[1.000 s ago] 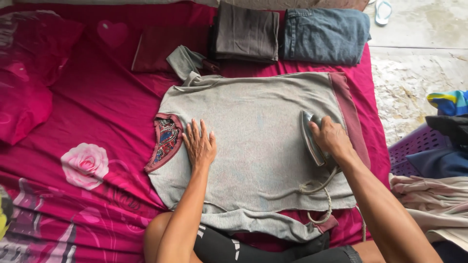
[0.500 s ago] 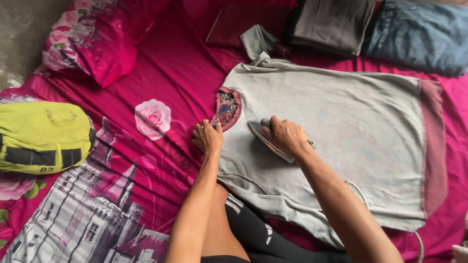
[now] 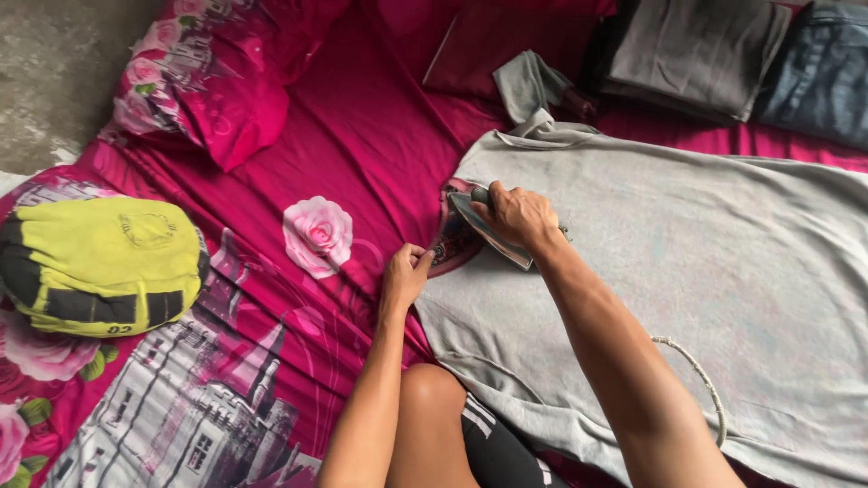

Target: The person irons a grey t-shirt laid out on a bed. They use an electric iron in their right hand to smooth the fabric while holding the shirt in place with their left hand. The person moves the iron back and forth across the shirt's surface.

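Since the earlier frames the iron [image 3: 493,228] is travelling across the grey shirt [image 3: 687,262] from the hem side toward the collar, and the left hand [image 3: 404,276] is shifting off the flat of the cloth to the shirt's edge beside the neck opening. The right hand [image 3: 517,215] is gripping the iron's handle, fingers wrapped closed round it, and is pressing the soleplate onto the patterned red collar patch [image 3: 452,237], which the iron is now partly covering. The left hand is pinching the shirt's edge between thumb and fingertips, seemingly pulling it taut just beside the iron. The shirt is lying spread on the magenta floral sheet [image 3: 353,154], its body looking flat and largely smooth; one sleeve [image 3: 529,86] is lying crumpled at the top. Judgement: the broad panel appears mostly pressed, and the collar area is being worked now; the sleeves and the reverse side are probably remaining. The braided cord [image 3: 701,375] is trailing over the shirt near the right forearm. Folded dark garments [image 3: 696,54] and jeans [image 3: 818,72] are sitting beyond the shirt; a yellow bag [image 3: 99,267] and a pillow [image 3: 217,81] are lying well apart to the left.
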